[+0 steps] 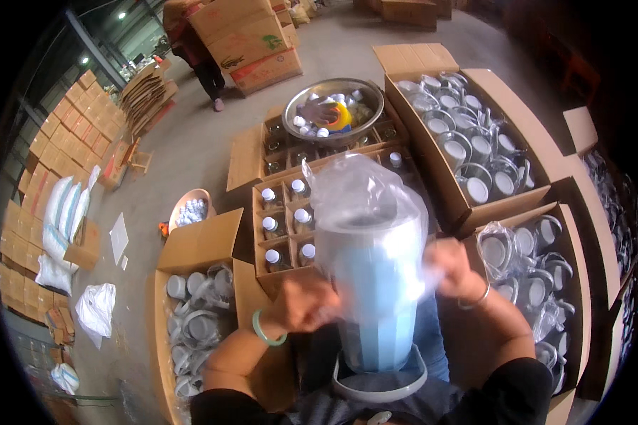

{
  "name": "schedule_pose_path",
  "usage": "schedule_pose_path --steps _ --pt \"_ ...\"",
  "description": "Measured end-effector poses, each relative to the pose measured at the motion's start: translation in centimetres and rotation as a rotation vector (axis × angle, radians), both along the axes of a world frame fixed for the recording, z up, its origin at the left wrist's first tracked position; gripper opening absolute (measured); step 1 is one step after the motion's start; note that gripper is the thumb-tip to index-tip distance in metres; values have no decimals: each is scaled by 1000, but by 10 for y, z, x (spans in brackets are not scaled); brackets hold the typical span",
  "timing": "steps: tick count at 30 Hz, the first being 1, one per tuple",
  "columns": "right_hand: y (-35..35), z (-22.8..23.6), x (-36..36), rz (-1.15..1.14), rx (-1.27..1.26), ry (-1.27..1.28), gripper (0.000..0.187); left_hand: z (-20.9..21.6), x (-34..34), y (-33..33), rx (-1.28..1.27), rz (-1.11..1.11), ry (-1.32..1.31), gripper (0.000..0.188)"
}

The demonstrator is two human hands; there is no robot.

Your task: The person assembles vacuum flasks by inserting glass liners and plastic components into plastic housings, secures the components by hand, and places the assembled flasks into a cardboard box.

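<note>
In front of my body stands a jug-like container (pixel 381 333) with faceted sides that look pale blue and a grey loop handle (pixel 379 389) at its near end. A clear plastic bag (pixel 365 191) covers its upper part and puffs up above it. My left hand (pixel 306 304), with a pale green bangle on the wrist, is closed on the bag's edge at the container's left side. On the opposite side my right hand (pixel 455 269) pinches the bag's edge, somewhat blurred. The container's underside is hidden.
A divided carton (pixel 259 244) of white-capped bottles lies ahead, with a metal bowl (pixel 290 117) of caps, a glove and tape behind it. Cartons of lidded containers stand left (pixel 161 340) and right (pixel 397 85). Farther back, a person (pixel 191 49) is beside stacked boxes.
</note>
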State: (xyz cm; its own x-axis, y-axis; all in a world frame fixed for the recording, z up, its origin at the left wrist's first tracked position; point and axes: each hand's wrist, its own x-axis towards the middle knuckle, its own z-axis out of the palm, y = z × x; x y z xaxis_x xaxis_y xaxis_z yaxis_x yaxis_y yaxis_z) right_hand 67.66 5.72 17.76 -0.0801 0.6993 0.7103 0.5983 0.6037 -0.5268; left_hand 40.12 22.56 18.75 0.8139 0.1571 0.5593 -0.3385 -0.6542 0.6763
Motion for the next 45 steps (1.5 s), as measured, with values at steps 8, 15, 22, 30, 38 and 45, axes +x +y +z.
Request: schedule_pose_path --steps 8,15,22,30,38,45 --pt "-97 -78 -45 -154 -525 -91 16 2 -40 -93 237 110 26 34" --pt "-104 -90 -124 -464 -453 42 21 -63 -106 -148 300 -65 434 33" --pt "-74 -65 -186 -412 -333 -76 20 -133 -130 -197 345 498 415 51" --pt "-69 -63 -103 -284 -476 10 25 -75 -99 -173 414 474 282 46" --pt "-3 -88 -41 -669 -569 -367 10 35 -61 -45 -363 481 115 39" --pt "26 103 -125 -272 -446 491 26 52 -30 -2 -229 545 -128 54"
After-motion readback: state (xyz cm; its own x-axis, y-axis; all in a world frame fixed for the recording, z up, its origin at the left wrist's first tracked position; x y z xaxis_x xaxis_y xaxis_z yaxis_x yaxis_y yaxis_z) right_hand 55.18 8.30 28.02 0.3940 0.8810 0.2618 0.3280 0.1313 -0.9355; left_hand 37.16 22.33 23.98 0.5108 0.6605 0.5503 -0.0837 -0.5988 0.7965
